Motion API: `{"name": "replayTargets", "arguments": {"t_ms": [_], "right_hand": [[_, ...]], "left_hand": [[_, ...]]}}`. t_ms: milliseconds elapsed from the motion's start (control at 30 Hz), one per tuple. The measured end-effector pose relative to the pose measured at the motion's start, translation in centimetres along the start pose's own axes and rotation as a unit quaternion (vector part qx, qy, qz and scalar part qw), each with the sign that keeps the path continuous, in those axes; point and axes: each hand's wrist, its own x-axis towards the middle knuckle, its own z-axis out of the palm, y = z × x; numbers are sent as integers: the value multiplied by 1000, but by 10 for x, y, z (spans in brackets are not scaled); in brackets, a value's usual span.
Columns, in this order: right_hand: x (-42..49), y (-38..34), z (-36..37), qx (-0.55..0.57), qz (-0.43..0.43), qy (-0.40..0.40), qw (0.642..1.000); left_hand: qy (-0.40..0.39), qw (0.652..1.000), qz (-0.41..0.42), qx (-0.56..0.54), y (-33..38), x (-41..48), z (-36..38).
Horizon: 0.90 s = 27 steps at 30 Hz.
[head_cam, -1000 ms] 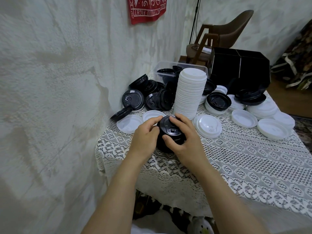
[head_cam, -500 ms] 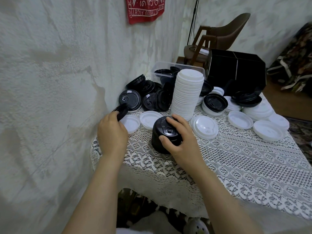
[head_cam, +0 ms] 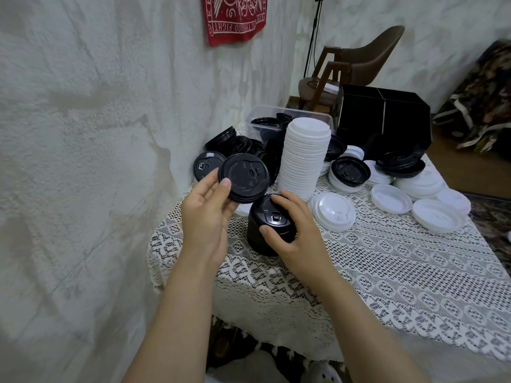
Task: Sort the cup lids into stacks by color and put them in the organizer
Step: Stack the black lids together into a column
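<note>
My left hand holds a single black lid tilted up, thumb on its rim, just above and left of a short stack of black lids on the lace tablecloth. My right hand grips that black stack from the right, thumb in front and fingers over the top. A tall stack of white lids stands right behind it. Loose black lids lie in a heap by the wall. The black organizer stands at the table's far side.
Loose white lids and low white stacks lie to the right, some topped by black lids. A clear plastic bin holds black lids at the back. The wall runs close on the left; a chair stands behind the table.
My left hand left the black stack, reached to the wall side, picked up a black lid and brought it back above the stack. My right hand stayed on the stack.
</note>
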Motion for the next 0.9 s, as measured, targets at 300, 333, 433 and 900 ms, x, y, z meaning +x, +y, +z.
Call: {"name": "replayTargets", "arguments": {"t_ms": [300,333,433,900], "right_hand": [[3,-20,-18,55,-21,4,998],[3,-23,-20,49,-29,-5,998],[3,-27,-24,27,-52,-26,998],[6,-17,-22,-32,-12,48,998]], "left_hand": [[-49,997,-56,-21,6,-3,8],[-62,996,-59,-18,6,-3,8],[-82,994,-70,-2,6,-2,9],[-81,946,19,312,0,-6,-2]]}}
